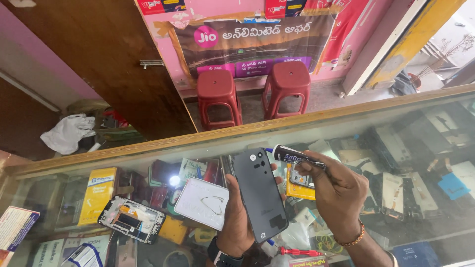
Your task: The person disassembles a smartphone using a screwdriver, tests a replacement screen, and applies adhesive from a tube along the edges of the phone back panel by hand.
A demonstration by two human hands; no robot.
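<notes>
My left hand (236, 217) grips a dark grey phone back cover (259, 193) from below, holding it upright with its camera cutouts at the top. My right hand (336, 195) holds a small black glue tube (293, 155) with a blue tip. The tip points left, close to the cover's top right corner. Both hands hover over a glass counter (405, 128).
An opened phone frame (131, 219) and a white rectangular pad (202, 202) lie on the glass to the left. A red screwdriver (299, 252) rests near the front edge. Two red stools (252, 89) stand beyond the counter's wooden rim. Boxes and phone parts fill the case under the glass.
</notes>
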